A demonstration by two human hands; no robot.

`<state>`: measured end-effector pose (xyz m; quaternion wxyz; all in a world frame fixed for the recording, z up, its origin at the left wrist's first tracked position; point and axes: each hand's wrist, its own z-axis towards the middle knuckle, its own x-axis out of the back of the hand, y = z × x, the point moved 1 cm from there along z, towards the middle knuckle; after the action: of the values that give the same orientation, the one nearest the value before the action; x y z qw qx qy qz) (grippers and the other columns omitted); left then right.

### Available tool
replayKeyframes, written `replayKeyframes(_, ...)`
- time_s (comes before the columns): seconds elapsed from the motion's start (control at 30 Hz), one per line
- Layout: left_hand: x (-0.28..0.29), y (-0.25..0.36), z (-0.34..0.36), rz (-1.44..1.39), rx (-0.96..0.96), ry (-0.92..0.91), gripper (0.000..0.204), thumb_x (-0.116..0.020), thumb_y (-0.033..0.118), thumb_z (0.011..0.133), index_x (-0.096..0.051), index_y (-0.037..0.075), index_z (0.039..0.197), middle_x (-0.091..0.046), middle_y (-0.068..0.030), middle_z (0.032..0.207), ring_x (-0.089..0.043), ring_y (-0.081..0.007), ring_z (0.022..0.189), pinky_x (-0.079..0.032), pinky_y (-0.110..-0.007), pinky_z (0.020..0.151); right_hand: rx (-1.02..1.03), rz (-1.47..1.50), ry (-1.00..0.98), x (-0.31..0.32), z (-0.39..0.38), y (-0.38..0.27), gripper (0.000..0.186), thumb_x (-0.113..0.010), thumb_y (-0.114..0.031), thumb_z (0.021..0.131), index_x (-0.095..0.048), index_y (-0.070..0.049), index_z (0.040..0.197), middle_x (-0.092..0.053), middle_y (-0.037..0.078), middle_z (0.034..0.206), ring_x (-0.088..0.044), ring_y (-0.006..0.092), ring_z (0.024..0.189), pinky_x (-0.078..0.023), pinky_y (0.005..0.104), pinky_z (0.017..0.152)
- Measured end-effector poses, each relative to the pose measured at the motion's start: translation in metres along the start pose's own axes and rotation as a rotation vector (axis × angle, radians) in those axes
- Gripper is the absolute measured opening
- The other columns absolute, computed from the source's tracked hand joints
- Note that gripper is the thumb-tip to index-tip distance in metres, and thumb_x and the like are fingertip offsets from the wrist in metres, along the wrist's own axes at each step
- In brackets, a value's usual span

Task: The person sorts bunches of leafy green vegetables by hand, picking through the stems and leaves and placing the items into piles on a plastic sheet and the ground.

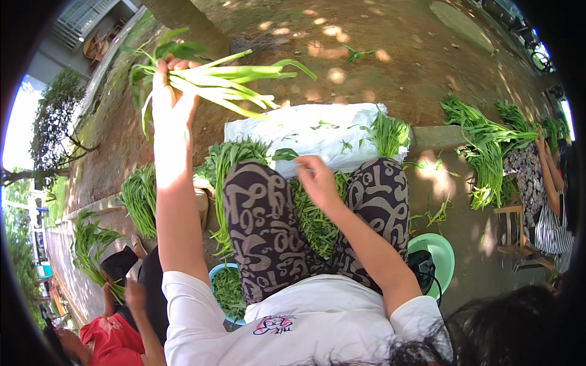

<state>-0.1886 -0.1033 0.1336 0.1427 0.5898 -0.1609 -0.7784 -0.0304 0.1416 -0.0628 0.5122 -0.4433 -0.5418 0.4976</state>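
Observation:
My left hand (pixel 175 76) is raised at the upper left, closed round a bunch of water spinach (pixel 229 79). Its pale cut stems point right, and the leaves hang left of the wrist. Over my lap, my right hand (pixel 322 183) pinches a single green leaf (pixel 284 154) at its fingertips. Beyond my knees a white woven sack (pixel 299 131) lies spread with scattered leaves on it. Loose plucked leaves (pixel 314 213) are heaped between my legs. Long-stemmed greens (pixel 229 165) lie by my left knee, and another bundle (pixel 390 135) rests on the sack's right end.
A blue basin (pixel 213 274) of leaves stands by my left hip. A green basin (pixel 448 259) with a black bag (pixel 422 268) is at my right. One person in red (pixel 116 341) handles greens at left; another at right holds a large bunch (pixel 485 165). A tree trunk (pixel 189 24) rises ahead.

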Motion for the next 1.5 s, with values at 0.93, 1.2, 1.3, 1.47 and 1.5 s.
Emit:
replayKeyframes(0.93,0.079,-0.206,-0.198,0.581,0.466,0.622,0.021,-0.068,0.016,0.087,-0.055,0.007,0.101,-0.053,-0.0017,0.086,-0.052,-0.0150,0.074,-0.049,-0.031,0.067,-0.123,0.071,-0.388,0.045,-0.016,0.021,0.032,-0.073,-0.020,0.080,-0.056,0.000,0.098,-0.062,0.007,0.090,-0.058,0.0138,0.082,-0.049,0.0286,0.073)
replayKeyframes(1.2,0.079,-0.203,-0.217,0.558,0.530,0.502,0.028,-0.059,0.010,0.090,-0.049,0.000,0.113,-0.057,-0.0092,0.103,-0.057,-0.0197,0.093,-0.049,-0.035,0.081,-0.180,0.181,-0.377,0.045,-0.021,0.037,0.029,-0.075,-0.016,0.079,-0.054,0.000,0.093,-0.060,0.005,0.084,-0.056,0.0120,0.074,-0.048,0.0280,0.069)
replayKeyframes(1.3,0.081,-0.200,-0.224,0.614,0.573,0.463,0.033,-0.059,0.005,0.087,-0.046,-0.001,0.117,-0.056,-0.0101,0.106,-0.057,-0.0207,0.095,-0.049,-0.035,0.083,-0.219,0.291,-0.455,0.046,-0.024,0.041,0.024,-0.072,-0.013,0.081,-0.055,-0.002,0.092,-0.060,0.003,0.084,-0.056,0.0108,0.074,-0.048,0.0271,0.068)
replayKeyframes(1.47,0.073,-0.194,-0.225,0.579,0.567,0.454,0.038,-0.060,0.004,0.084,-0.044,0.000,0.118,-0.057,-0.0102,0.103,-0.058,-0.0205,0.092,-0.049,-0.034,0.081,-0.379,0.365,-0.496,0.053,-0.024,0.035,0.018,-0.066,-0.014,0.086,-0.055,-0.002,0.092,-0.060,0.004,0.086,-0.057,0.0110,0.074,-0.049,0.0261,0.068)
replayKeyframes(1.5,0.073,-0.194,-0.225,0.588,0.568,0.444,0.038,-0.061,0.004,0.084,-0.044,0.000,0.118,-0.057,-0.0099,0.102,-0.058,-0.0200,0.090,-0.049,-0.033,0.080,-0.395,0.355,-0.496,0.055,-0.024,0.035,0.017,-0.064,-0.015,0.087,-0.055,-0.002,0.092,-0.060,0.005,0.086,-0.057,0.0114,0.074,-0.050,0.0262,0.069)
